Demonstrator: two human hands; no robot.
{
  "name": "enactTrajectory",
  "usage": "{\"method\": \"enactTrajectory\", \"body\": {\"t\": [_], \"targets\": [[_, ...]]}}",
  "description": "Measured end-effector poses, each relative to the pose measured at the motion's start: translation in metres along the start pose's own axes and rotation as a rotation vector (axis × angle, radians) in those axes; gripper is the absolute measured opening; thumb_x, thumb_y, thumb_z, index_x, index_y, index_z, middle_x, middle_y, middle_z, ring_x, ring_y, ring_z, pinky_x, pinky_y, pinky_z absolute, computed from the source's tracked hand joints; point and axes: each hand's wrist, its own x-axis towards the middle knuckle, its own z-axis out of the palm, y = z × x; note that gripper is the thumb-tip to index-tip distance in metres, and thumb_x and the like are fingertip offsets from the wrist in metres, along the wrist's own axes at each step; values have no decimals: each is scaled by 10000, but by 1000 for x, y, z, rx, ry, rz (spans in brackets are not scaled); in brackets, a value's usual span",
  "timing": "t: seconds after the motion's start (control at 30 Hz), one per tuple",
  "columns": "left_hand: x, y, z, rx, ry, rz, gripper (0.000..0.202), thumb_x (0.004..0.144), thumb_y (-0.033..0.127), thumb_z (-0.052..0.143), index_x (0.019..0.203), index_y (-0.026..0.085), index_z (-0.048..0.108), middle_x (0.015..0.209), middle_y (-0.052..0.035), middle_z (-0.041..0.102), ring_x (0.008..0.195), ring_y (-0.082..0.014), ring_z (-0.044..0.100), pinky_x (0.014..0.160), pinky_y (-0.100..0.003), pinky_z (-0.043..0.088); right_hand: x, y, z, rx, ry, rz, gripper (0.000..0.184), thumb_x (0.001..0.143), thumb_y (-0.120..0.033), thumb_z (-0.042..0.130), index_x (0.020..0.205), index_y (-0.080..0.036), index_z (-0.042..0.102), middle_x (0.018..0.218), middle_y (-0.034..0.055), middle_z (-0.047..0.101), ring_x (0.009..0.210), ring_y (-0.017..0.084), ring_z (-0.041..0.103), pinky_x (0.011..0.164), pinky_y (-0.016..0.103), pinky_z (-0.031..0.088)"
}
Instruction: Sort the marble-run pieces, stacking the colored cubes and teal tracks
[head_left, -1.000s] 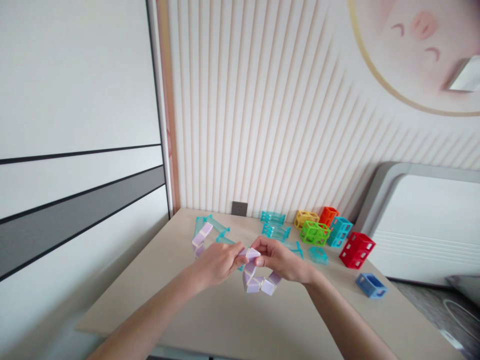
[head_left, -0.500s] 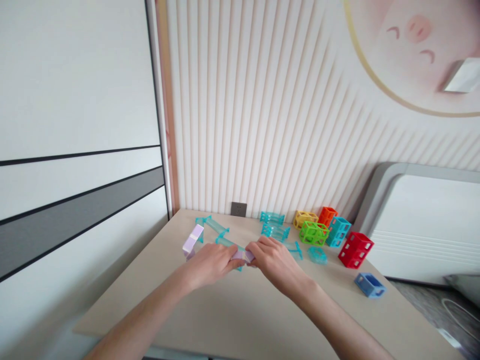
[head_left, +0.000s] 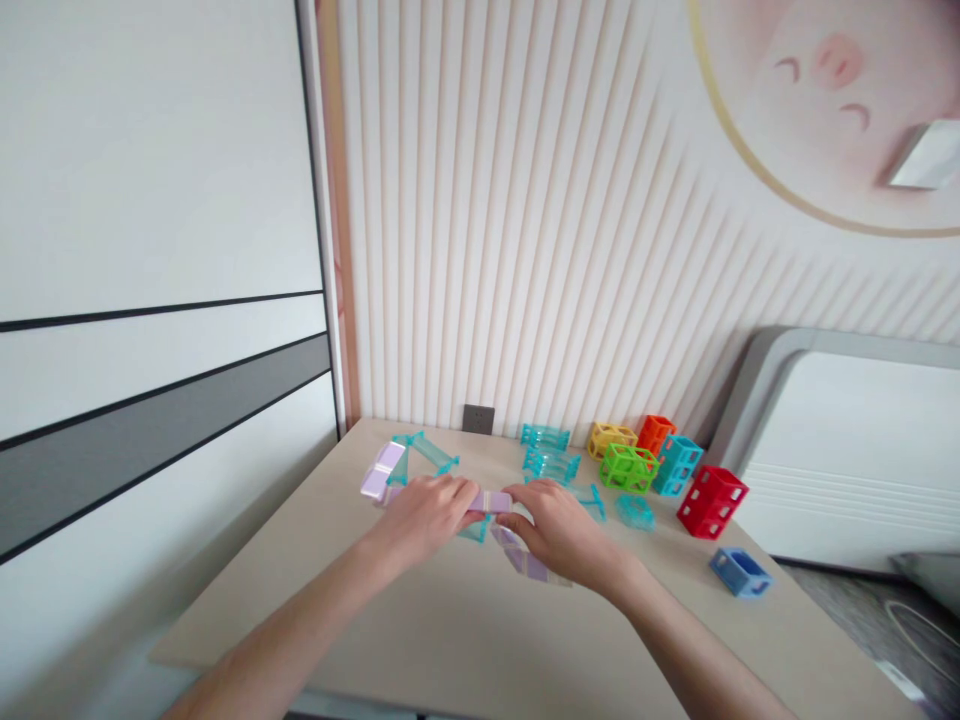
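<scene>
A lilac strip of jointed block-like segments (head_left: 491, 502) is held in the air over the table, with several bends along it. My left hand (head_left: 429, 515) is closed around its middle. One end (head_left: 383, 469) angles up and outward, left of that hand. My right hand (head_left: 562, 527) pinches the strip between thumb and fingers where it folds. Below the right thumb, a further length (head_left: 529, 560) slants down to the right. The palms and knuckles hide parts of the strip. Behind the hands lie see-through teal track pieces (head_left: 435, 452), partly covered by my left hand.
More teal pieces (head_left: 551, 464) lie near the ribbed wall. To the right stand open-frame blocks: yellow (head_left: 613, 440), green (head_left: 628, 467), orange (head_left: 655, 433), light blue (head_left: 678, 464), red (head_left: 712, 501) and blue (head_left: 740, 571). A teal ring-like piece (head_left: 634, 512) lies among them.
A folded length of the lilac strip has come into view under my right hand. More of the strip shows between the hands. Its left end has tilted and shifted slightly left.
</scene>
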Motion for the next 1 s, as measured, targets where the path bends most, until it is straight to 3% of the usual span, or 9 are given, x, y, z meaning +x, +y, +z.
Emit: {"method": "enactTrajectory", "body": {"t": [0.1, 0.27, 0.4, 0.53, 0.73, 0.9, 1.0], "targets": [[-2, 1, 4, 7, 59, 10, 200, 983, 387, 513, 946, 191, 526, 844, -43, 663, 789, -233, 677, 628, -293, 475, -1, -2, -4, 163, -12, 54, 234, 954, -396, 562, 969, -191, 673, 904, 78, 713, 883, 238, 654, 801, 324, 449], [-4, -4, 12, -57, 203, 45, 152, 1007, 314, 467, 1065, 181, 510, 948, -76, 665, 876, -244, 664, 745, -352, 516, 3, 19, -4, 873, -164, -11, 445, 959, -557, 499, 1217, -208, 598, 1096, 59, 666, 965, 186, 617, 853, 307, 470], [-2, -5, 16, -151, 244, 77, 237, 1034, 326, 367, 1168, 169, 484, 1031, -107, 663, 943, -248, 659, 785, -363, 524, 8, 28, 23, 1236, -256, 78, 505, 878, -638, 591, 1036, -159, 617, 873, 43, 670, 781, 155, 643, 685, 253, 463], [-1, -8, 21, -230, 187, 28, 360, 1036, 468, 305, 1102, 183, 515, 903, -67, 671, 846, -224, 679, 656, -295, 500, 8, 17, 39, 1339, -191, 174, 526, 834, -683, 609, 849, -158, 570, 737, -9, 601, 557, 97, 591, 525, 206, 397], [-3, -18, 34, -218, 222, 84, 363, 1036, 478, 295, 1049, 191, 515, 862, -41, 665, 787, -193, 665, 623, -272, 462, 6, 6, 36, 1200, -204, 283, 574, 840, -712, 556, 729, -149, 550, 612, -17, 584, 416, 78, 548, 422, 191, 364], [-2, -17, 31, -126, 291, 185, 210, 1019, 386, 436, 1018, 189, 511, 859, -32, 654, 785, -192, 644, 657, -291, 468, -1, 8, 48, 1559, -344, 443, 478, 816, -637, 596, 731, -171, 531, 518, -41, 558, 354, 78, 504, 388, 204, 451], [0, -16, 22, 39, 367, 294, 138, 1014, 293, 463, 1062, 172, 510, 856, -38, 655, 772, -202, 630, 658, -315, 463, -9, 7, 53, 1679, -404, 505, 370, 852, -530, 577, 733, -183, 527, 455, -71, 510, 272, 52, 383, 318, 176, 391]]}}
